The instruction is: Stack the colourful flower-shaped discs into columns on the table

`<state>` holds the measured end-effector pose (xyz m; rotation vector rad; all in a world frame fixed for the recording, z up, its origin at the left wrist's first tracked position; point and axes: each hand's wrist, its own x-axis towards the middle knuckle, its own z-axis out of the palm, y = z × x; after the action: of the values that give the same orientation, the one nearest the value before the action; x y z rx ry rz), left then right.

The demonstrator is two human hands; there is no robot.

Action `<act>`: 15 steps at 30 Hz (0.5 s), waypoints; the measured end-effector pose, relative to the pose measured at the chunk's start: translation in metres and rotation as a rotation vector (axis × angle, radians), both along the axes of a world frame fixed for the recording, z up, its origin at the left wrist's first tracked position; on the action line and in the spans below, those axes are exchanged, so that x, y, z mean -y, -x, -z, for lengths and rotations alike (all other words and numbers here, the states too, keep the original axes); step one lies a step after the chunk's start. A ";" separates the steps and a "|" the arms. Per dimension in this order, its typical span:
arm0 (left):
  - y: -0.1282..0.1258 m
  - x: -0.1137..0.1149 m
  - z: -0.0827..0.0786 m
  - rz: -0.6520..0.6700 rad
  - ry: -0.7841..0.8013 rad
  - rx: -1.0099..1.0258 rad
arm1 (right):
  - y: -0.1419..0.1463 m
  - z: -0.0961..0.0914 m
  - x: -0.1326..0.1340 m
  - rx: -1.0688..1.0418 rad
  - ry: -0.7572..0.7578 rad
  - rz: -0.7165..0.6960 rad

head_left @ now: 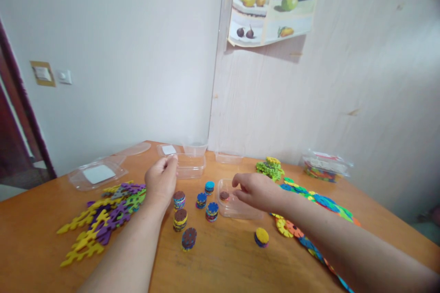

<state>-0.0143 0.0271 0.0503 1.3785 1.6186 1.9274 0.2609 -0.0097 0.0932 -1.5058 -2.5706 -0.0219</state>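
My left hand [162, 181] is closed, its thumb on top, at the left end of a clear plastic box [192, 173]; what its fingers hold, if anything, is hidden. Over a second clear tray [237, 214] reaches my right hand [256, 189], fingers bent and apart. A small brown stack of notched discs [224, 196] lies in that tray, just left of my right fingertips. Between my arms stand several short stacks of notched plastic discs: brown-topped [180, 219], blue-topped [212, 211] and light-blue-topped [209, 187]. A yellow-topped stack [261, 236] stands nearer me, on the right.
Yellow, purple and green branching pieces [110, 213] lie left. Joined coloured discs [319, 201] curve along the right, partly behind my forearm. Green pieces [271, 169], a filled clear box [326, 166] and clear lids [98, 174] sit farther back, near the wall [154, 55].
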 end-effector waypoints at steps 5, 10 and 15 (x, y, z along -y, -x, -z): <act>-0.003 0.002 -0.005 -0.049 0.030 -0.007 | -0.029 -0.015 0.050 -0.155 0.204 -0.064; -0.003 0.002 -0.003 -0.028 0.012 -0.001 | -0.051 -0.005 0.078 -0.103 0.297 0.022; -0.002 0.001 -0.001 -0.028 0.003 -0.022 | -0.055 0.015 0.079 -0.070 0.317 0.087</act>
<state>-0.0126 0.0264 0.0509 1.3880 1.6596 1.9308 0.3158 -0.0884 0.0786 -1.6868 -2.5415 0.4387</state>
